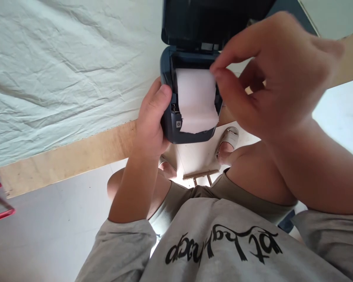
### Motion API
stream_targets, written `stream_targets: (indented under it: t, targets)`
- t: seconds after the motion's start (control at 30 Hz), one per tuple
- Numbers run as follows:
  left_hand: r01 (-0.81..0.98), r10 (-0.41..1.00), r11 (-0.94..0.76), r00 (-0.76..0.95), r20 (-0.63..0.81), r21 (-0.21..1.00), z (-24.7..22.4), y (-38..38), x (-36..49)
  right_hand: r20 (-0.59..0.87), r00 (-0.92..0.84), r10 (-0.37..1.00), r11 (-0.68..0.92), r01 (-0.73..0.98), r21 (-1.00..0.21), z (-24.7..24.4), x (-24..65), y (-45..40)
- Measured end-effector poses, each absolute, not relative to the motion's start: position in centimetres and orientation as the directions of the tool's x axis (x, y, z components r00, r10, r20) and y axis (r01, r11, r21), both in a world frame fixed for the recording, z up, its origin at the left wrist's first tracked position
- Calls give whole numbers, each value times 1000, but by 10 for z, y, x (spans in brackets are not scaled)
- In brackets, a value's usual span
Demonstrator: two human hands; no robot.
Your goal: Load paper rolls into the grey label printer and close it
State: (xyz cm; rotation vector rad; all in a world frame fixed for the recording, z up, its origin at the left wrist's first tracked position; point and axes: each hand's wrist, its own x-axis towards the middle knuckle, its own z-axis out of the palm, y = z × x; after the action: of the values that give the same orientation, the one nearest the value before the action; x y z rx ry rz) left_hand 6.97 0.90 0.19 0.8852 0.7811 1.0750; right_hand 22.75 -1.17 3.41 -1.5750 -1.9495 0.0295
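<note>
A small dark blue receipt printer (191,138) is held up over my lap, and my left hand (154,113) grips its left side with the thumb on the rim. Its dark lid (194,23) stands raised at the far side. In the open bay lies a white paper roll (195,88), with its torn loose end draped over the front edge. My right hand (276,74) is at the roll's upper right corner, thumb and forefinger pinched together. Whether paper is between those fingertips cannot be made out.
A wrinkled pale cloth (61,70) covers the table on the left, with a wooden edge (76,156) along its front. Red-framed bars (1,215) show at the far left. Below are my legs, sandals (231,137) and a wooden stool-like piece (201,174) on the pale floor.
</note>
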Motion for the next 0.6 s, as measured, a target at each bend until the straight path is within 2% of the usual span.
stream_targets:
  t: [0.07, 0.17, 0.23, 0.37, 0.47, 0.6]
  targets:
    - [-332, 956, 222, 259, -138, 917, 5, 8, 73, 367, -104, 924, 215, 936, -277, 39, 222, -10]
    - [-290, 966, 215, 202, -160, 933, 9, 8, 74, 78, -13, 997, 24, 989, -146, 48, 212, -5]
    - [-281, 960, 223, 232, -159, 933, 8, 9, 71, 2, 7, 1000, -7, 995, -103, 53, 208, -2]
    - [-327, 926, 254, 355, -131, 910, 3, 11, 62, -22, -50, 999, 47, 991, -123, 54, 207, 3]
    - [-404, 928, 242, 362, -89, 882, 1, 11, 59, -6, -87, 996, 85, 983, -161, 53, 210, 3]
    - [-423, 937, 188, 348, -32, 886, 0, 11, 60, 134, -182, 974, 213, 936, -281, 57, 218, -2]
